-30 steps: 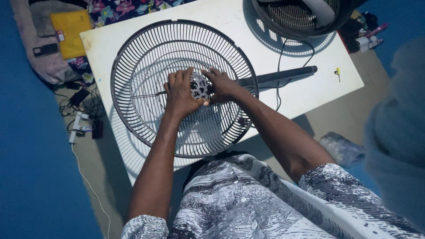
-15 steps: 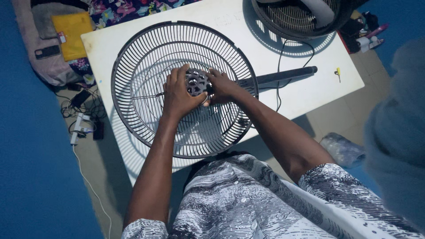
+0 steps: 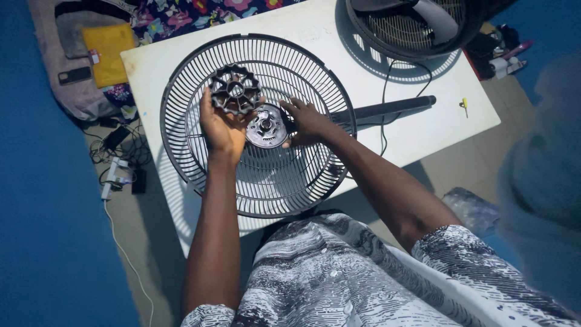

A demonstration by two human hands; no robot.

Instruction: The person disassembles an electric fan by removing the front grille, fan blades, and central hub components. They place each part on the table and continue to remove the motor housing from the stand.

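A round black fan guard (image 3: pixel 200 72) lies on the white table (image 3: pixel 423 121), overhanging its near edge. My left hand (image 3: pixel 221 124) holds a dark ring-shaped nut with notched rim (image 3: pixel 235 89), lifted off the guard's centre, palm up. At the centre the grey motor face with its shaft (image 3: pixel 265 126) is now bare. My right hand (image 3: pixel 305 121) rests against the right side of that motor face, fingers curled on it. The fan's dark pole (image 3: pixel 387 108) runs out to the right from under the guard.
A second fan guard with a pale blade (image 3: pixel 411 24) sits at the table's far right, a black cable (image 3: pixel 384 91) trailing from it. A small yellow screwdriver (image 3: pixel 464 105) lies near the right edge. Chargers, cables, a phone and a yellow envelope lie on the floor at left.
The ring nut has come off the centre; my left hand has lifted it up and to the left, baring the motor face. My right hand stays at the centre.
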